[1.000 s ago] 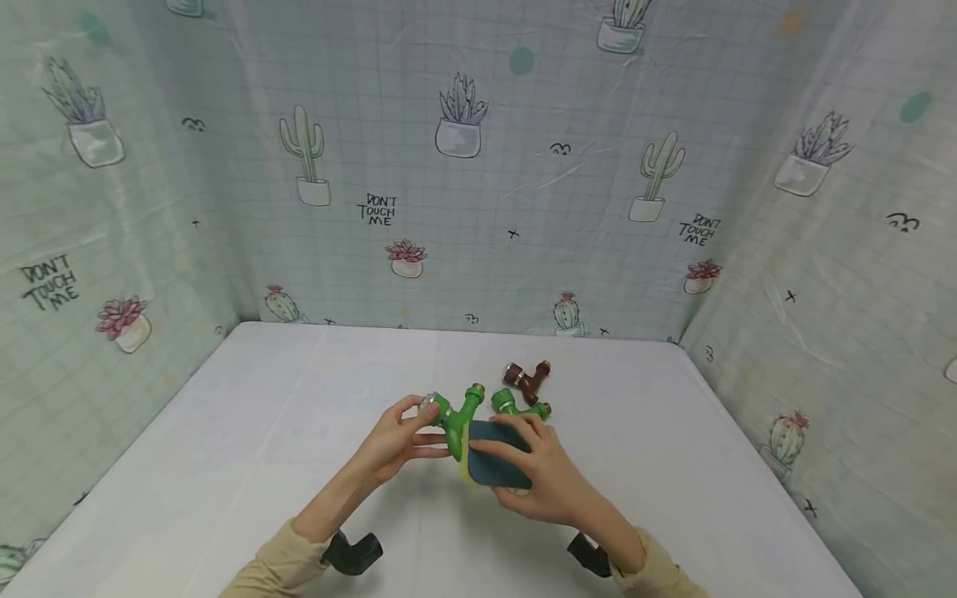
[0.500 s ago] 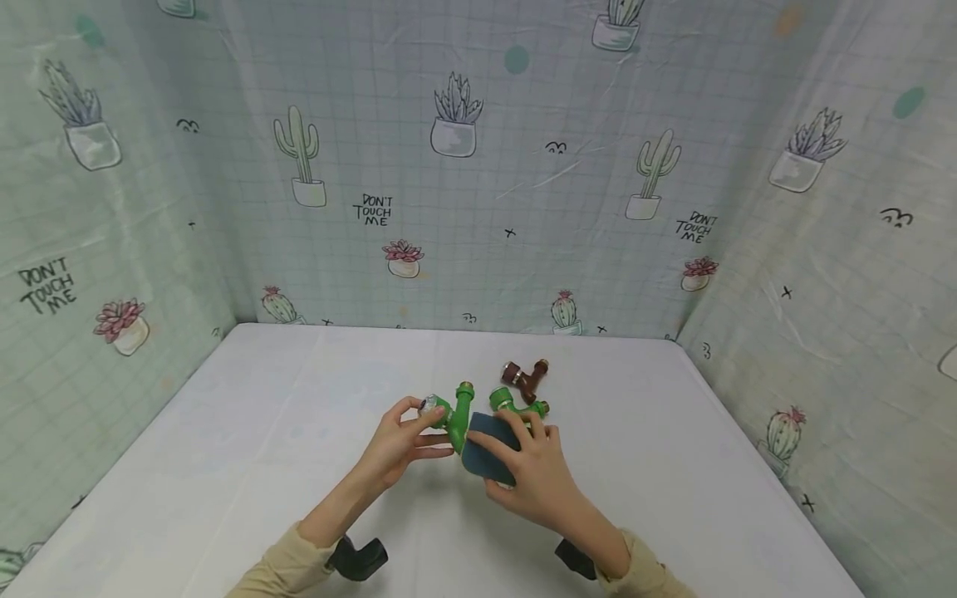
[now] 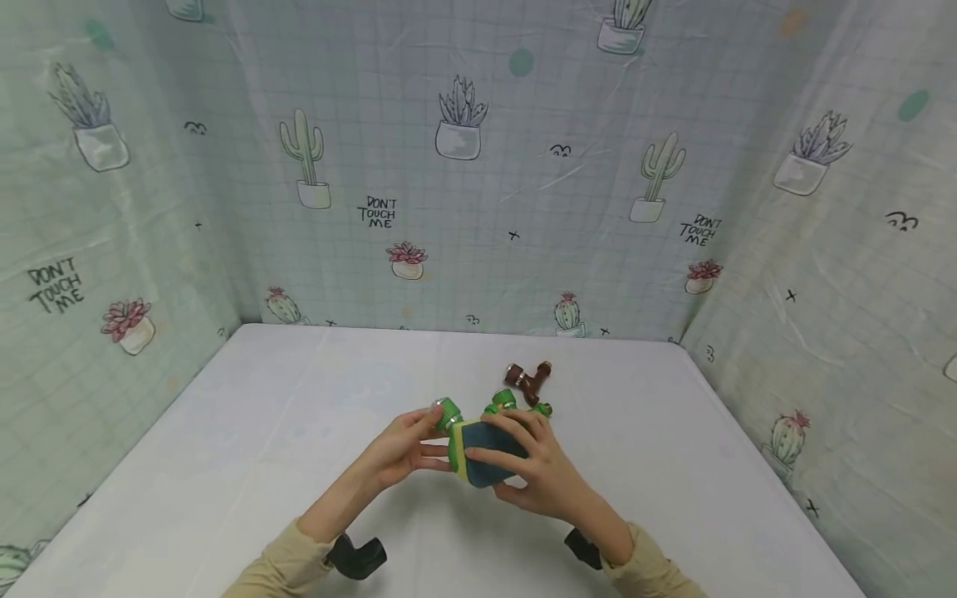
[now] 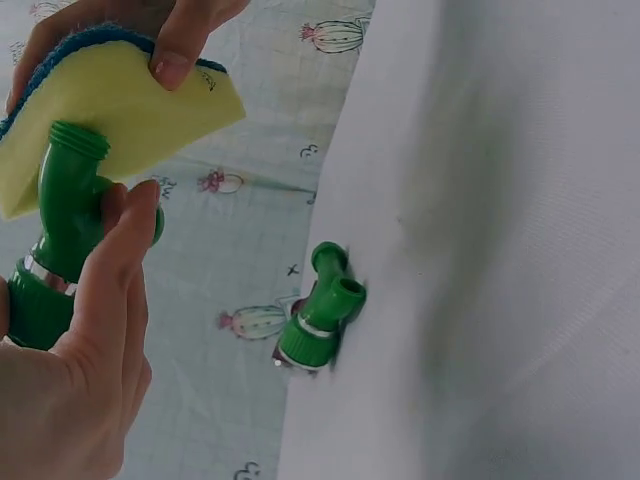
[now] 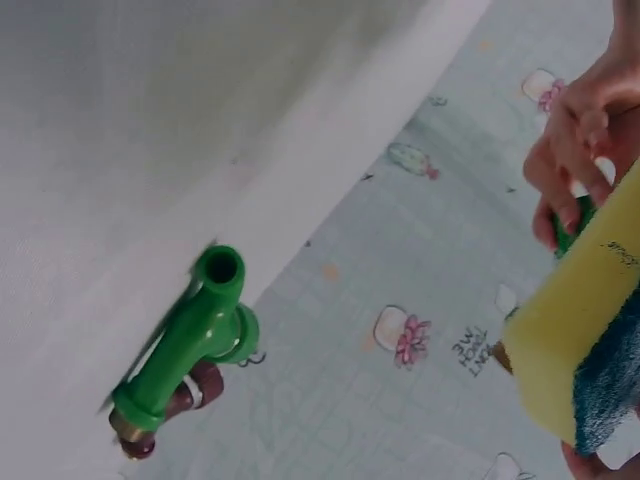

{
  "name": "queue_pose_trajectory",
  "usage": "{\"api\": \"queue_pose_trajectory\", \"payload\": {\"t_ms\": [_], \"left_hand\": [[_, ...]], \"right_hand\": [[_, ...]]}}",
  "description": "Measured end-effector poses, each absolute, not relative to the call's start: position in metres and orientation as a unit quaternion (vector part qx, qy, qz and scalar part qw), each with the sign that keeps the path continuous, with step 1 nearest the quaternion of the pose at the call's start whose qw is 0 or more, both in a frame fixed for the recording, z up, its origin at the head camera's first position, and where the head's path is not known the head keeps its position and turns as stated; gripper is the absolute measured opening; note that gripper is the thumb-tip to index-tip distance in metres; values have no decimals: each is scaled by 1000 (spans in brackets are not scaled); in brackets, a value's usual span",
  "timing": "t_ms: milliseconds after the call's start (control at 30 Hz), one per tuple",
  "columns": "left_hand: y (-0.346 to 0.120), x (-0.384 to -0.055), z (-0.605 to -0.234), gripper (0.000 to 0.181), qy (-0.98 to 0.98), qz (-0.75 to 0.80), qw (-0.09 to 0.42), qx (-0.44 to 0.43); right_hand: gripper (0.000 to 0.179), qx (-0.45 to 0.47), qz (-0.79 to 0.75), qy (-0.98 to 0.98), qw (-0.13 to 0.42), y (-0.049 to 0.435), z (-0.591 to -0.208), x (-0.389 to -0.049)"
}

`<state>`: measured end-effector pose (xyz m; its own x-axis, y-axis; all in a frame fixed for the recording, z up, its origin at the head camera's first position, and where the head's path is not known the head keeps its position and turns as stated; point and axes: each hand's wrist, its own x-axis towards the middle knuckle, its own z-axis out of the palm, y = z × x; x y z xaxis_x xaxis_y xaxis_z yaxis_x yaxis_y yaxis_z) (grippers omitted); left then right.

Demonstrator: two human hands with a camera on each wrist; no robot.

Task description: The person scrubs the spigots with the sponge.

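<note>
My left hand (image 3: 399,453) grips a green tap (image 3: 450,414) by its knob end, above the table. In the left wrist view the tap's ribbed spout (image 4: 70,190) rises from between the fingers. With thumb and fingers, my right hand (image 3: 552,477) holds a sponge (image 3: 488,451), yellow foam with a dark blue scouring face. The foam lies against the tap and hides most of it in the head view. Beyond the hands, a second green tap (image 3: 504,400) lies on the table, partly covered by the right hand. A brown tap (image 3: 529,384) lies just behind it.
The white table (image 3: 314,399) is bordered by a cactus-print curtain (image 3: 463,208) at the back and sides. Black curved pieces (image 3: 359,558) show beneath each forearm.
The sponge went slightly right, then came back left over the tap. The held tap's upper threaded end, visible earlier, is now hidden behind the sponge. The taps on the table stay put.
</note>
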<state>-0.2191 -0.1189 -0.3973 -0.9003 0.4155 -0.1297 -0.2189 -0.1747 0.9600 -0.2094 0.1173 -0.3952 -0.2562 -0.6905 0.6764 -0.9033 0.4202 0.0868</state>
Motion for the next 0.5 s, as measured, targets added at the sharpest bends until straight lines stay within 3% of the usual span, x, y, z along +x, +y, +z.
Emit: {"api": "queue_pose_trajectory", "payload": {"t_ms": [167,300,500], "left_hand": [[-120,-218,-398,41,586,767,240,100],[-121,-217,-396,36,568,776,251,110],[-121,-217,-395,36,574,773,250,102]], "right_hand": [[72,512,140,-771,352,127,-398,-219],[71,482,88,-769,410,143,-397,-227],[30,505,82,-727,459,147,-395,-228]]}}
